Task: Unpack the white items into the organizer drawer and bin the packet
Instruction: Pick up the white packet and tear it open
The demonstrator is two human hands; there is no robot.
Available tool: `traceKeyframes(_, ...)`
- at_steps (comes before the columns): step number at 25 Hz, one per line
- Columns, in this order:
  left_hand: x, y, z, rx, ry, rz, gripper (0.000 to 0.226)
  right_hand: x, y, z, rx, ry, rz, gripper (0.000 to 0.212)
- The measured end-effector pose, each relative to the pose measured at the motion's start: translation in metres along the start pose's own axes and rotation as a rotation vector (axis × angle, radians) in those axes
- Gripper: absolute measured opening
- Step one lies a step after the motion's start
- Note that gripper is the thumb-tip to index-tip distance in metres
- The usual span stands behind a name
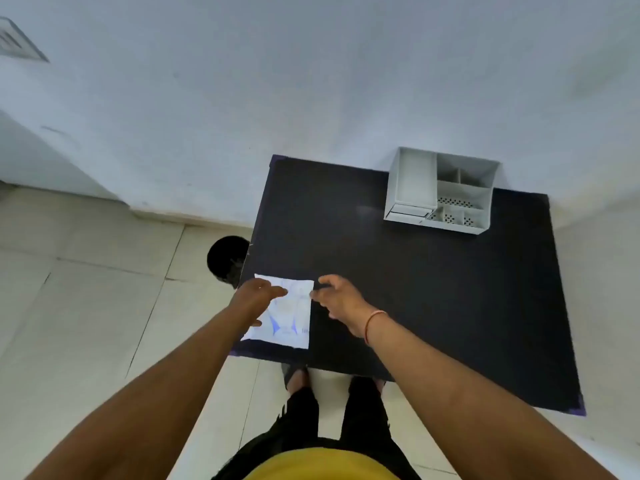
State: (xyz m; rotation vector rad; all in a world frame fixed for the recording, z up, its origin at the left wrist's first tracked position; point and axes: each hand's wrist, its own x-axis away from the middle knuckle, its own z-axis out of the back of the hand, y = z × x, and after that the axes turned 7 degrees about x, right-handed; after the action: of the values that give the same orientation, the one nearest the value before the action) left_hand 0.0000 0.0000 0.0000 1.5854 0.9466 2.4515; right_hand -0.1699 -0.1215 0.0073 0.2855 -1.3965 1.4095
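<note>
Head view: packet (289, 318) at the table's (433, 306) near-left corner, both hands at it.
The left hand (258, 294) lies flat on it; the right hand (337, 297) curls at its right edge, grip unclear. Open tabletop runs to the organizer (412, 181) at 2 o'clock; the bin (225, 259) stands beyond the left edge, 10 o'clock.

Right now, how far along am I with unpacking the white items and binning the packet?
Nothing looks done yet: no loose white items show, and the grey plastic organizer sits far right, its drawer seemingly shut. In hand: left hand and right hand are on the flat white-and-blue packet. Remaining: opening it, filling the drawer, then dropping it in the round black bin on the floor.
</note>
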Motion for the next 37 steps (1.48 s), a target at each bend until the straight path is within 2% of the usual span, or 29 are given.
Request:
traceKeyframes(3,-0.009,-0.016,0.001,0.048,0.03,0.096,0.056,-0.02,0.015,-0.024,0.008,-0.02,-0.164,0.06)
traceKeyframes(5,-0.012,-0.023,-0.001,0.036,0.024,0.114,0.06,-0.03,0.02,-0.039,-0.001,-0.028,-0.233,0.047)
traceKeyframes(7,-0.015,-0.023,-0.002,0.051,0.031,0.117,0.058,-0.037,0.015,-0.046,-0.021,-0.038,-0.263,0.03)
traceKeyframes(10,-0.013,-0.026,-0.001,0.194,-0.002,0.152,0.052,-0.032,0.005,-0.054,-0.005,-0.034,-0.202,0.024)
traceKeyframes(13,-0.003,-0.019,0.0,0.428,-0.1,0.208,0.062,-0.008,-0.014,-0.041,0.174,0.067,0.04,0.014)
traceKeyframes(16,0.01,-0.002,0.007,0.807,-0.356,0.287,0.092,0.037,-0.031,-0.008,0.635,0.303,0.573,0.013)
traceKeyframes(17,0.018,0.007,0.009,0.886,-0.475,0.263,0.092,0.055,-0.033,0.005,0.777,0.368,0.741,0.017)
traceKeyframes(19,0.032,0.026,0.005,0.917,-0.615,0.156,0.07,0.088,-0.03,0.027,0.924,0.44,0.929,0.021)
traceKeyframes(20,0.037,0.036,0.001,0.885,-0.619,0.087,0.064,0.104,-0.028,0.036,0.909,0.444,0.91,0.023)
traceKeyframes(23,0.055,0.068,-0.013,0.764,-0.628,-0.111,0.061,0.139,-0.031,0.062,0.675,0.434,0.647,0.047)
traceKeyframes(26,0.071,0.095,-0.016,0.659,-0.662,-0.239,0.055,0.151,-0.042,0.081,0.632,0.559,0.58,0.057)
traceKeyframes(28,0.078,0.109,-0.017,0.583,-0.651,-0.288,0.053,0.152,-0.047,0.093,0.716,0.622,0.553,0.05)
traceKeyframes(30,0.084,0.119,-0.017,0.544,-0.657,-0.329,0.051,0.152,-0.049,0.104,0.718,0.566,0.46,0.036)
traceKeyframes(33,0.092,0.128,-0.017,0.473,-0.697,-0.365,0.049,0.152,-0.049,0.119,0.536,0.406,0.353,0.012)
traceKeyframes(35,0.098,0.131,-0.022,0.357,-0.693,-0.397,0.055,0.154,-0.045,0.127,0.354,0.296,0.334,0.011)
traceKeyframes(37,0.1,0.132,-0.03,0.288,-0.652,-0.436,0.062,0.156,-0.043,0.128,0.281,0.232,0.323,0.01)
